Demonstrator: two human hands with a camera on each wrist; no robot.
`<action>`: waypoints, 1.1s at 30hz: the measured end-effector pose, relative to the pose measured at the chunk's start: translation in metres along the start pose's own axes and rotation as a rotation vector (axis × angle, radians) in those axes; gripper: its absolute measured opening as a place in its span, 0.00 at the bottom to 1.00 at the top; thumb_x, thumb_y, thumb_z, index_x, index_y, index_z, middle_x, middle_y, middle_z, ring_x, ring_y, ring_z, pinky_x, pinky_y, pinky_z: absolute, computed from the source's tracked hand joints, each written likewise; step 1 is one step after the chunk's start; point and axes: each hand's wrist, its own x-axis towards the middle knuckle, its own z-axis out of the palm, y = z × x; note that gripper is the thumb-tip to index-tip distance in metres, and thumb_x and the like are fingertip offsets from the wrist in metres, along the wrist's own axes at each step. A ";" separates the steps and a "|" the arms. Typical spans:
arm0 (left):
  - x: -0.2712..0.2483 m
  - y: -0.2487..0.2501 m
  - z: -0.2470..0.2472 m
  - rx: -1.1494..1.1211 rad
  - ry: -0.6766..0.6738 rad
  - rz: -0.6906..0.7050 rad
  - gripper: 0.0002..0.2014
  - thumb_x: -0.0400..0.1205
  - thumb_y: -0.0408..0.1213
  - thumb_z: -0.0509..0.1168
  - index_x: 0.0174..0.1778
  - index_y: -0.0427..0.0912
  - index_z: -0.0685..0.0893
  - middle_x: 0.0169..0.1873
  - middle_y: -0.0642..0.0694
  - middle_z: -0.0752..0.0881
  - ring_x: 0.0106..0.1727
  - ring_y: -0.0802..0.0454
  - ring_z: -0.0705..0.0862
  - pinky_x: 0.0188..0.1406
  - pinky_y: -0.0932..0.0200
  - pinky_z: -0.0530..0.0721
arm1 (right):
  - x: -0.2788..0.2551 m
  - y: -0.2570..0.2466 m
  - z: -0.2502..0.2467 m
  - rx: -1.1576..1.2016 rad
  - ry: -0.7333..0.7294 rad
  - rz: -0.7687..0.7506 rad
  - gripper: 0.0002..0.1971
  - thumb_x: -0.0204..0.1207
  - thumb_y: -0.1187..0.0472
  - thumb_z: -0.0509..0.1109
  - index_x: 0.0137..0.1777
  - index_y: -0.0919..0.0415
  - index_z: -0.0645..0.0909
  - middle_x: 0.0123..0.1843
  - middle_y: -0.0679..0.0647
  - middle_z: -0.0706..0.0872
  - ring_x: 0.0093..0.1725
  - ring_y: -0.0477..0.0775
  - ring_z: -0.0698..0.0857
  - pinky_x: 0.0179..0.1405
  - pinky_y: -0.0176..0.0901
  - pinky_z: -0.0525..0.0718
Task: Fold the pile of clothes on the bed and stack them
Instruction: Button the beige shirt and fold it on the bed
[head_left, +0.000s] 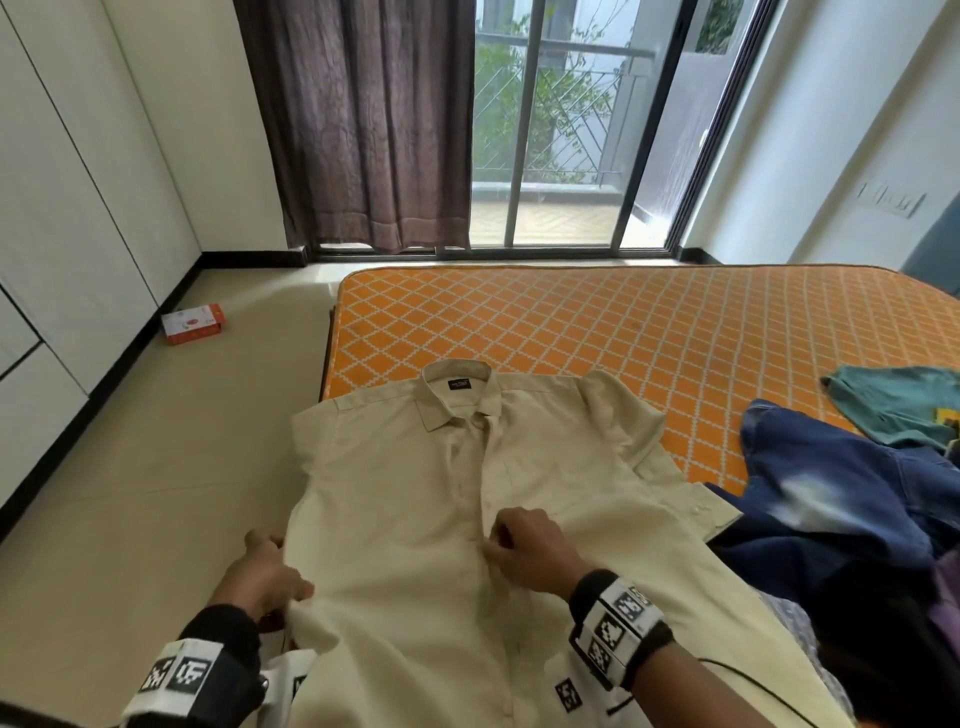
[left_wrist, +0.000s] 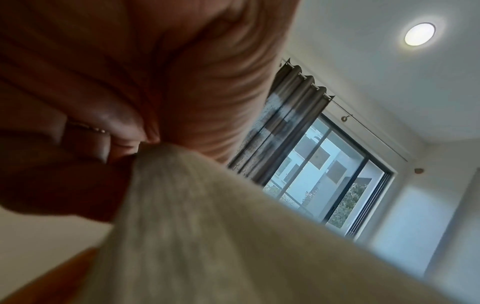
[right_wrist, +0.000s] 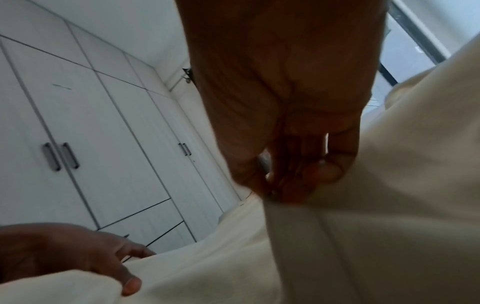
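Note:
A cream collared shirt (head_left: 415, 493) lies face up, collar away from me, on the near left corner of the orange patterned bed (head_left: 597, 332). My left hand (head_left: 270, 571) grips the shirt's left side edge, with the cloth (left_wrist: 194, 236) bunched between thumb and fingers. My right hand (head_left: 519, 540) pinches the button placket at the shirt's middle; in the right wrist view its fingertips (right_wrist: 306, 181) curl onto the cream cloth (right_wrist: 363, 226). My left hand (right_wrist: 78, 259) also shows low in that view, on the shirt's edge.
Dark blue jeans (head_left: 831, 499) and a teal garment (head_left: 904, 405) lie heaped on the bed to the right. A small orange and white box (head_left: 193, 323) sits on the floor by white wardrobes (head_left: 78, 208). A curtain (head_left: 363, 124) and glass door stand beyond the bed.

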 end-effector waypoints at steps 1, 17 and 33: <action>0.000 0.000 -0.001 0.048 0.011 -0.011 0.37 0.73 0.25 0.77 0.71 0.44 0.62 0.60 0.32 0.79 0.57 0.32 0.82 0.53 0.34 0.88 | -0.005 -0.003 -0.002 -0.049 -0.142 -0.029 0.07 0.82 0.54 0.69 0.46 0.57 0.82 0.39 0.49 0.84 0.39 0.52 0.85 0.37 0.38 0.79; 0.044 0.012 0.006 -0.374 -0.022 0.024 0.11 0.82 0.28 0.72 0.54 0.26 0.81 0.45 0.31 0.87 0.43 0.36 0.85 0.41 0.47 0.84 | 0.024 0.162 -0.131 0.319 -0.082 0.641 0.17 0.74 0.47 0.81 0.48 0.61 0.83 0.42 0.59 0.82 0.41 0.57 0.81 0.43 0.48 0.78; 0.048 0.016 -0.014 -0.232 0.042 0.104 0.42 0.77 0.47 0.78 0.82 0.43 0.63 0.76 0.33 0.74 0.70 0.32 0.79 0.66 0.34 0.81 | 0.010 0.081 -0.167 0.394 0.240 0.254 0.09 0.78 0.59 0.78 0.55 0.60 0.85 0.48 0.59 0.87 0.43 0.55 0.84 0.34 0.40 0.80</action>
